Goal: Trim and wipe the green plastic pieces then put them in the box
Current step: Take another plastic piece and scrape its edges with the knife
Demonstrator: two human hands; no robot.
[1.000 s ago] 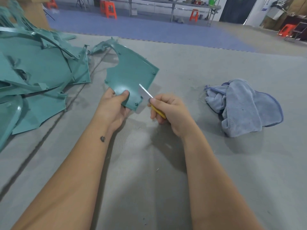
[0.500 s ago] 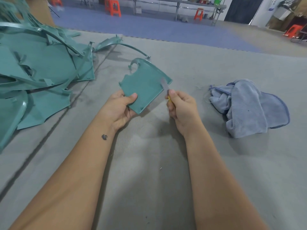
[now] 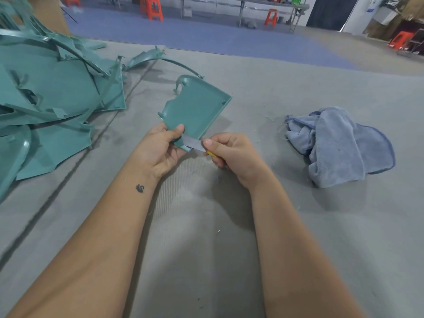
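green thin plastic piece (image 3: 197,109), held above the grey mat, looks light and stiff with sharp edges, so the left hand (image 3: 160,150) pinches its near corner while the right hand (image 3: 231,154) grips 1 blade (image 3: 192,143) against that edge.

We see a flat teal-green plastic panel (image 3: 197,111) with a raised rim, small screw bosses near its corners and a curved hook-like arm at its far end; it is held tilted above the grey mat, its near corner toward us. A thin grey blade with a yellow handle (image 3: 193,143) lies against that near corner edge. To our left sprawls a heap of matching teal-green plastic pieces (image 3: 52,97), broad sheets and narrow curved strips overlapping loosely on the mat. Well apart to the right lies a crumpled light-blue microfibre cloth (image 3: 339,145) with darker blue piping.
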